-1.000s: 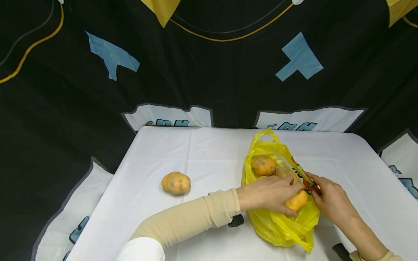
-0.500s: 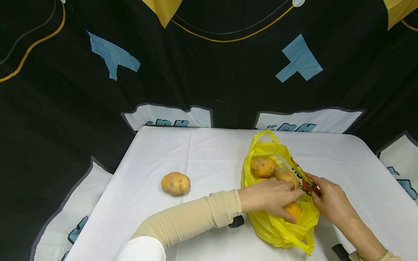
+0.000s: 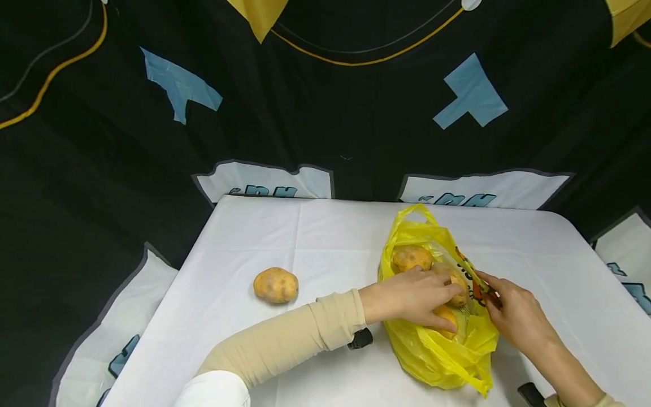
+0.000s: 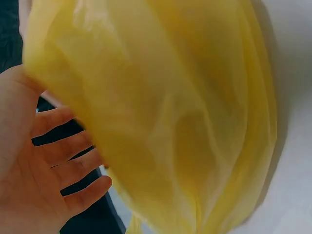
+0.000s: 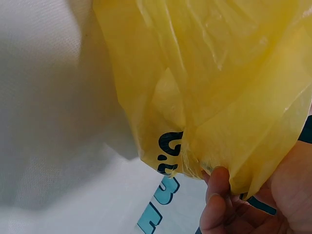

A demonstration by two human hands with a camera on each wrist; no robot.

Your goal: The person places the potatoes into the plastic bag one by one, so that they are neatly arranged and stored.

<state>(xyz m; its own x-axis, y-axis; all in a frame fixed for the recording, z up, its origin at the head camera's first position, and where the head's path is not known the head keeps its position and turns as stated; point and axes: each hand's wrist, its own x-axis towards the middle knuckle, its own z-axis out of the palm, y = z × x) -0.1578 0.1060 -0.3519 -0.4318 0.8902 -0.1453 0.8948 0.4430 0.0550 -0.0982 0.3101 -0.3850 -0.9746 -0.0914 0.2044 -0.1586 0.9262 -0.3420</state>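
A yellow plastic bag [image 3: 437, 350] lies on the white table [image 3: 330, 237] at the right. In its mouth are three potatoes: one at the back [image 3: 409, 257], one in the middle [image 3: 458, 284] and one at the front [image 3: 446, 317]. My left hand [image 3: 432, 302] reaches into the bag's mouth, and its straight fingers lie over the front potato. In the left wrist view that hand [image 4: 53, 165] is spread and empty beside the bag [image 4: 170, 112]. My right hand [image 3: 490, 294] pinches the bag's right rim. The right wrist view shows those fingertips [image 5: 217, 187] on the bag's edge [image 5: 219, 73].
A loose potato [image 3: 275, 284] lies on the table to the left of the bag. A black backdrop [image 3: 325, 102] with blue shapes stands behind the table. The table's far edge and right edge are close to the bag.
My left hand gripped a potato at the bag's mouth a second ago. It has let it go inside the bag and has drawn back a little to the left. The right hand kept its pinch.
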